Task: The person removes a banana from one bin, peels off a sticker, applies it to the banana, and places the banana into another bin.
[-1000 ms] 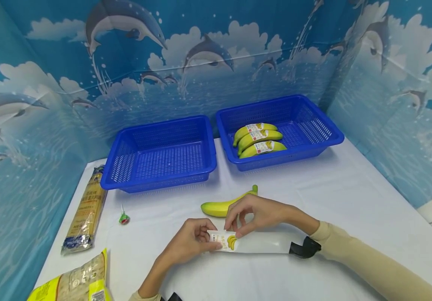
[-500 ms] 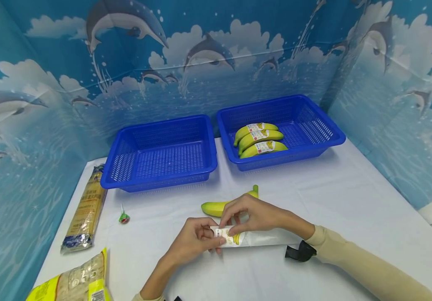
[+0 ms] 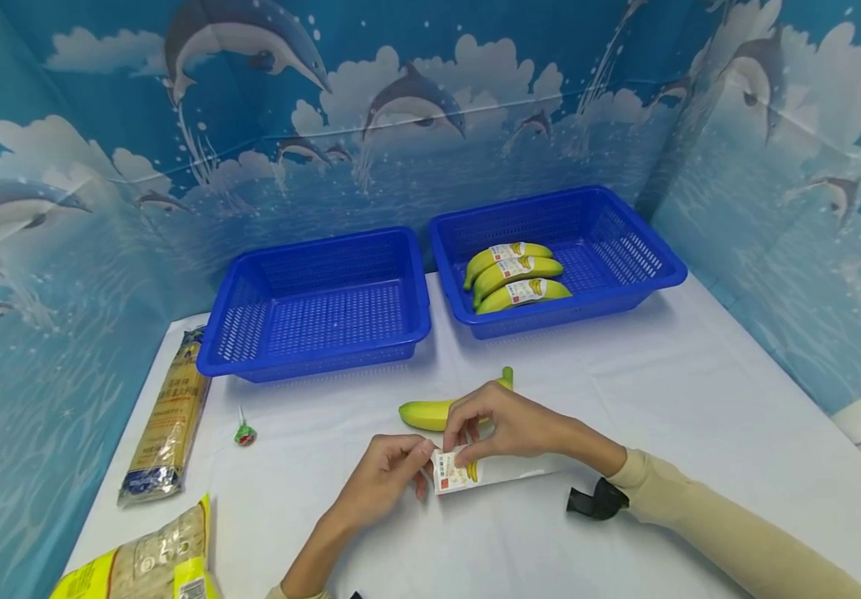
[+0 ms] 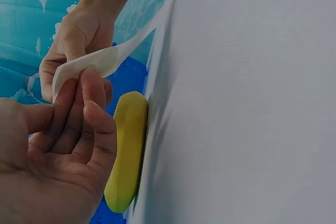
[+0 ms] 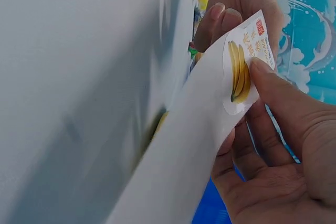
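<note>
A white strip of backing paper (image 3: 508, 468) bears a banana-printed label sticker (image 5: 240, 72) at its left end. My right hand (image 3: 508, 424) pinches that end, its thumb on the label's printed face. At the strip's upper left corner is my left hand (image 3: 385, 474), thumb and index fingertips brought together on it; the contact is partly hidden. In the left wrist view, the other left fingers (image 4: 97, 114) curl loosely. Just behind the hands lies an unlabelled banana (image 3: 426, 414), partly covered by the right hand.
Two blue baskets stand at the back: the left basket (image 3: 314, 362) shows a bare bottom, and the right basket (image 3: 580, 308) holds three labelled bananas (image 3: 517, 269). Along the left lie a spaghetti pack (image 3: 168, 416), a lollipop (image 3: 245, 433) and a yellow-ended bag (image 3: 149, 557).
My left thumb has moved from the label's lower left face up to its corner. The right hand has shifted slightly left and up, and the strip is now lifted and tilted.
</note>
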The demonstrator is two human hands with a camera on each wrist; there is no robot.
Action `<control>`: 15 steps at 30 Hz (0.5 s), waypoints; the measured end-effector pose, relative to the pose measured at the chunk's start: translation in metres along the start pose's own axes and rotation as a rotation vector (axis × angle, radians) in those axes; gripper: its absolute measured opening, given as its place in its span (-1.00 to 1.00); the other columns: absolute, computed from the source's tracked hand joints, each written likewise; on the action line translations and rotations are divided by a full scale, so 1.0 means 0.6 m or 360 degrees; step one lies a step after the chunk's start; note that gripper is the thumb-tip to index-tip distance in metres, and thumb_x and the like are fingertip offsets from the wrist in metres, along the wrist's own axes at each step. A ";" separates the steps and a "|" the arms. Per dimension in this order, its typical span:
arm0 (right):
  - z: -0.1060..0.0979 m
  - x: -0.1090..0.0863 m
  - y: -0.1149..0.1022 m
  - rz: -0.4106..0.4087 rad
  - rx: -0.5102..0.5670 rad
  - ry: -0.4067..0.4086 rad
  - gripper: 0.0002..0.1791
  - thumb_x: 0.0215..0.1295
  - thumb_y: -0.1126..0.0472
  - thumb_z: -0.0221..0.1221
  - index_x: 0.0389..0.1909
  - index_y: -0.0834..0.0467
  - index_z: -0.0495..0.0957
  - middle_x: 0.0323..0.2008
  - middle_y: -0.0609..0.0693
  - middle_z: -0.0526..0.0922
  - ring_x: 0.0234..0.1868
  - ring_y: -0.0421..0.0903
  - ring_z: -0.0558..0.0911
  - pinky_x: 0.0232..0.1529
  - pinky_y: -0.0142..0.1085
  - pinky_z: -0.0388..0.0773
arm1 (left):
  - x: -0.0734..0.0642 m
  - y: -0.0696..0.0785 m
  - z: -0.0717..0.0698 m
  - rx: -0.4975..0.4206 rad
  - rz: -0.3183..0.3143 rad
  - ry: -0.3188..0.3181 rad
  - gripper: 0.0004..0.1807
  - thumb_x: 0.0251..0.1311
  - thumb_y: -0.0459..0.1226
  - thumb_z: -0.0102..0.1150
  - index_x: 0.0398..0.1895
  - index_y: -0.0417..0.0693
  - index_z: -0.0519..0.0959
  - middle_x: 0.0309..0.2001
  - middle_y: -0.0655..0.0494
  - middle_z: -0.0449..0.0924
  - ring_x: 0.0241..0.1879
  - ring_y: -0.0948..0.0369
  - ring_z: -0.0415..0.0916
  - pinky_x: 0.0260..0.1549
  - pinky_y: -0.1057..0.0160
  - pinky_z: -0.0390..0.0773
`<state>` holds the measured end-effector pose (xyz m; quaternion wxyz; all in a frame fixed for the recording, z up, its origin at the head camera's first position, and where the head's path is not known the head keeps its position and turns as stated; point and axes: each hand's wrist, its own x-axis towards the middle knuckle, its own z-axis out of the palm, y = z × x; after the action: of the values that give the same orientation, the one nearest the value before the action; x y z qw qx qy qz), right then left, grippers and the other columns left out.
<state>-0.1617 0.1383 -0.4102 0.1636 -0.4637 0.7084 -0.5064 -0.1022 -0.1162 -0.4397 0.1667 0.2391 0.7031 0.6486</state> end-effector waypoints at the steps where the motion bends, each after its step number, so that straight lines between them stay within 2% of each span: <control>1: 0.000 0.000 0.000 -0.0010 -0.0008 -0.0003 -0.87 0.29 0.24 0.53 -0.19 0.12 0.80 -0.27 -0.07 0.80 -0.30 -0.25 0.65 -0.28 -0.30 0.74 | 0.000 0.000 0.001 0.0008 0.0004 0.0005 -0.61 0.68 -0.37 -0.04 -0.26 -0.45 0.69 -0.41 -0.41 0.64 -0.52 0.25 0.54 -0.47 0.38 0.60; 4: 0.000 0.000 0.002 -0.0010 -0.0008 -0.0006 -0.89 0.29 0.24 0.53 -0.23 0.11 0.80 -0.30 -0.08 0.79 -0.31 -0.26 0.64 -0.29 -0.30 0.73 | 0.001 0.000 0.005 0.0027 0.0007 0.0022 -0.62 0.67 -0.37 -0.03 -0.30 -0.43 0.67 -0.45 -0.41 0.60 -0.53 0.28 0.53 -0.48 0.41 0.55; 10: -0.002 0.000 0.006 -0.0005 0.0012 -0.0018 -0.93 0.30 0.26 0.51 -0.29 0.12 0.80 -0.33 -0.08 0.78 -0.32 -0.27 0.64 -0.31 -0.31 0.73 | 0.002 -0.003 0.007 0.0019 -0.0006 0.0043 -0.63 0.68 -0.37 -0.02 -0.26 -0.44 0.69 -0.41 -0.40 0.62 -0.53 0.29 0.52 -0.48 0.39 0.57; 15: -0.005 -0.001 0.008 0.0005 0.0017 -0.0029 -0.94 0.32 0.27 0.50 -0.29 0.13 0.80 -0.32 -0.07 0.78 -0.29 -0.25 0.65 -0.29 -0.30 0.73 | 0.002 -0.006 0.009 0.0052 -0.0003 0.0055 -0.62 0.68 -0.36 -0.02 -0.31 -0.40 0.67 -0.41 -0.38 0.62 -0.54 0.15 0.55 -0.46 0.36 0.58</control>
<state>-0.1656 0.1407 -0.4133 0.1733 -0.4662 0.7050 -0.5055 -0.1008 -0.1110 -0.4435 0.1512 0.2297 0.7167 0.6409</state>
